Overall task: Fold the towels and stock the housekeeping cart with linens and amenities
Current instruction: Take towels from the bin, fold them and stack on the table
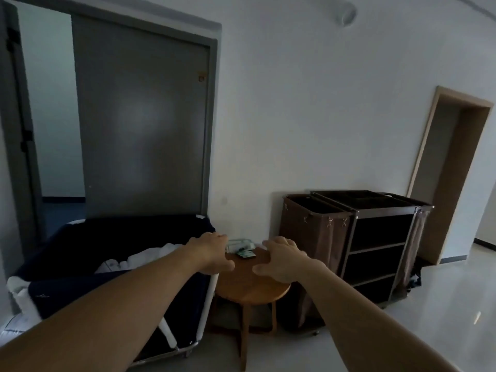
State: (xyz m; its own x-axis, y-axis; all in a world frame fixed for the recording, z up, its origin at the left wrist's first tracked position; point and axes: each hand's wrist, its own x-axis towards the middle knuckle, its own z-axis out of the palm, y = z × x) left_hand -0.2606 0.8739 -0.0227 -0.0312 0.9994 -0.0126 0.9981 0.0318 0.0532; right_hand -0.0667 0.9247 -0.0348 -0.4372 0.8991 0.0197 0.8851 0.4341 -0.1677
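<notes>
Both arms reach forward. The left hand (212,253) is open with loose fingers over the corner of the dark laundry bin (107,237); whether it touches the frame, I cannot tell. The right hand (284,260) is spread and holds nothing, above the round wooden table (249,288) with small packets (243,251). White towels (150,257) lie in the bin. The housekeeping cart (381,237) stands at the wall, to the right of the table.

Navy bin (80,264), brown cart (375,237), white linens (139,260).
</notes>
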